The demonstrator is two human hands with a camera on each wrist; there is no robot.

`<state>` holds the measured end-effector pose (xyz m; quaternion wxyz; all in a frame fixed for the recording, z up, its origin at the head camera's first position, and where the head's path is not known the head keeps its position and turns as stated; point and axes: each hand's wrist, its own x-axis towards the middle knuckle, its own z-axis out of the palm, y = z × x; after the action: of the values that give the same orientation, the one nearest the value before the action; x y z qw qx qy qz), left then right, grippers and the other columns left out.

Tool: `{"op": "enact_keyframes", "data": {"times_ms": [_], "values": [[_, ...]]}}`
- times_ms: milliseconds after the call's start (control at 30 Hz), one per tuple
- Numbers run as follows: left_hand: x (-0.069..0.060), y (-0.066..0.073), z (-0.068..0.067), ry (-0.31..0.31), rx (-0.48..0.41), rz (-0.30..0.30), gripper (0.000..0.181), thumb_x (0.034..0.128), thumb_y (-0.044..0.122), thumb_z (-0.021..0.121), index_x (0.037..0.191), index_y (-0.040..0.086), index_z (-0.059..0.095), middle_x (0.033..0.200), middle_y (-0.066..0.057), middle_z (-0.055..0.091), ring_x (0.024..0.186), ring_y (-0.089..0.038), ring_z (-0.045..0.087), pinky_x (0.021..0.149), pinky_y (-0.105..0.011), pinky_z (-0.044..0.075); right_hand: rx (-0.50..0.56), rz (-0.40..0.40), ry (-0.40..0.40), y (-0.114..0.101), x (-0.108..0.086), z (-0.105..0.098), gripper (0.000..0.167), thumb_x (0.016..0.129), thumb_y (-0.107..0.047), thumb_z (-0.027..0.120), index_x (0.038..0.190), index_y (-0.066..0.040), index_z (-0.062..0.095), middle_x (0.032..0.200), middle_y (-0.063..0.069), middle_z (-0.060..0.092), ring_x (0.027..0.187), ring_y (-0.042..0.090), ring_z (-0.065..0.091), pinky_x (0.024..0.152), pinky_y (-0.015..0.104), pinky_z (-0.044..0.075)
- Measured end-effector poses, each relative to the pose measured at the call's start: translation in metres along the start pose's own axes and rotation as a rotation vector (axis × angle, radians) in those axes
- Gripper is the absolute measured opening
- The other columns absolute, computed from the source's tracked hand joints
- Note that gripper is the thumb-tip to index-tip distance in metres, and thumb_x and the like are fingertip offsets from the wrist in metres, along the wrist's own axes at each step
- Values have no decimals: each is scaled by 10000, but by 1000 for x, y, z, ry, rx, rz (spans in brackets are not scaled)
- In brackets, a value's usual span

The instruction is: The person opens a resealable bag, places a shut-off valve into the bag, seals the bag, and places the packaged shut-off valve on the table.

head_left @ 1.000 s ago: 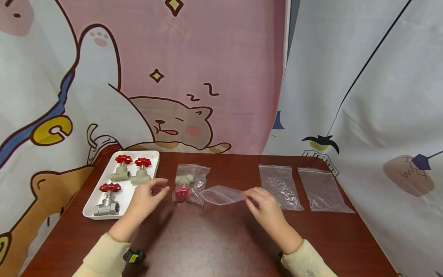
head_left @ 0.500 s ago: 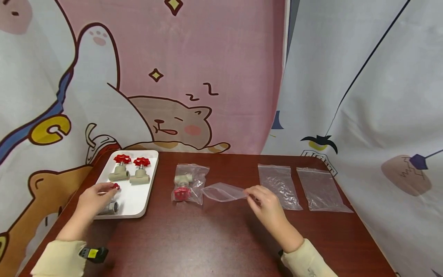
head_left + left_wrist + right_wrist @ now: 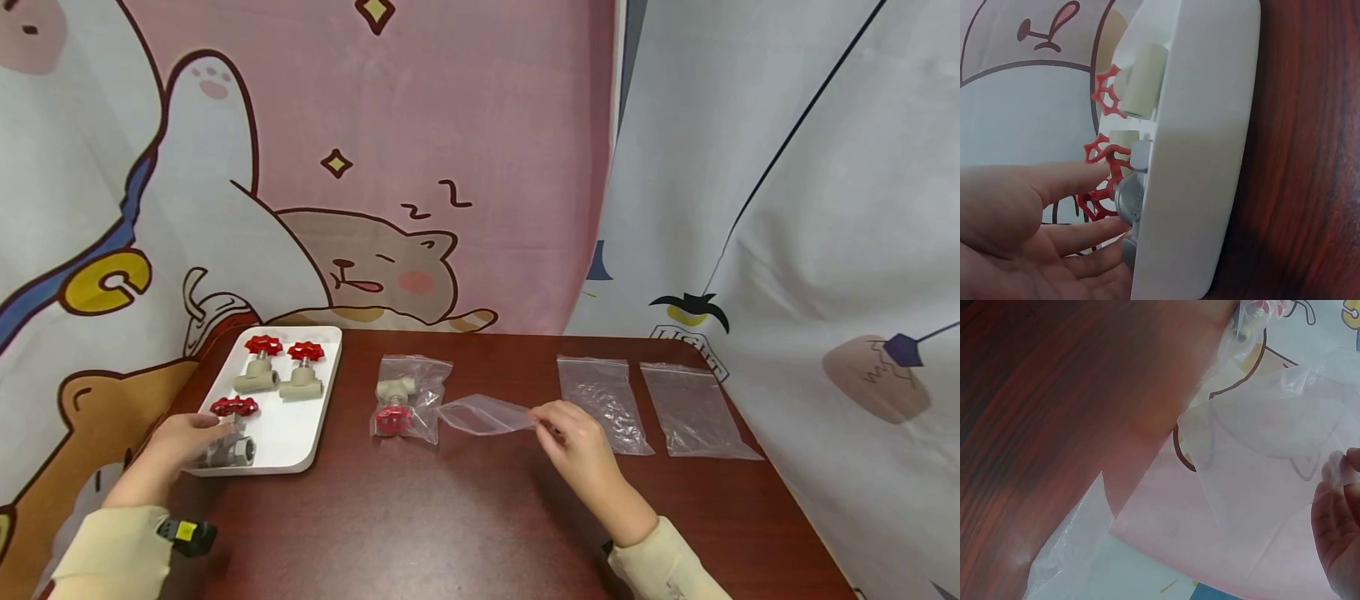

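In the head view my left hand [image 3: 174,446] is at the front left of the white tray [image 3: 288,454], beside the grey metal valve [image 3: 225,451] with a red handwheel. The left wrist view shows the thumb and fingers of that hand [image 3: 1041,231] spread around the metal valve [image 3: 1129,199]; firm contact is unclear. My right hand [image 3: 581,457] pinches the edge of a clear plastic bag [image 3: 483,416], whose mouth gapes. The right wrist view has the hand [image 3: 1338,525] at the right, holding the bag [image 3: 1260,444].
Two beige valves with red handwheels [image 3: 257,375] [image 3: 302,382] stand in the tray's back part. A bagged valve [image 3: 394,408] lies right of the tray. Two flat clear bags [image 3: 606,404] [image 3: 697,410] lie at the right of the brown table [image 3: 450,517].
My left hand has moved left from beside the bagged valve, over the tray, to the metal valve's left side. My right hand still holds the bag, almost unmoved.
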<state>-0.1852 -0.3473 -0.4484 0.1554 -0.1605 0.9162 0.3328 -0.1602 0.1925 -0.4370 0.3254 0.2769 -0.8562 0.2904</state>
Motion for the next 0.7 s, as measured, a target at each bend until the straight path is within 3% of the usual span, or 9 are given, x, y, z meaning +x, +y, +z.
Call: {"op": "enact_keyframes", "data": {"times_ms": [167,333,700], "values": [[11,-3,3,-77,69,22,788,868,466,605,1217,-220,439,1115,-386,514,936,-426,532,736,-474,510,1,1,2,0,-1,0,157,775,-9,681,887,-118,698,840,-19,678,739,99,574,641,190,453],[14,-3,6,-71,112,25,765,869,441,616,1198,-229,447,1096,-391,519,920,-425,536,737,-474,512,-8,1,-4,0,-2,-1,156,772,-14,684,893,-112,698,841,-15,679,740,100,582,622,187,464],[13,-6,14,-55,10,-20,784,881,451,611,1254,-204,397,1144,-390,462,966,-435,462,778,-484,490,2,8,-2,0,-2,0,160,769,-10,686,894,-108,698,846,-13,680,761,107,591,632,173,470]]}}
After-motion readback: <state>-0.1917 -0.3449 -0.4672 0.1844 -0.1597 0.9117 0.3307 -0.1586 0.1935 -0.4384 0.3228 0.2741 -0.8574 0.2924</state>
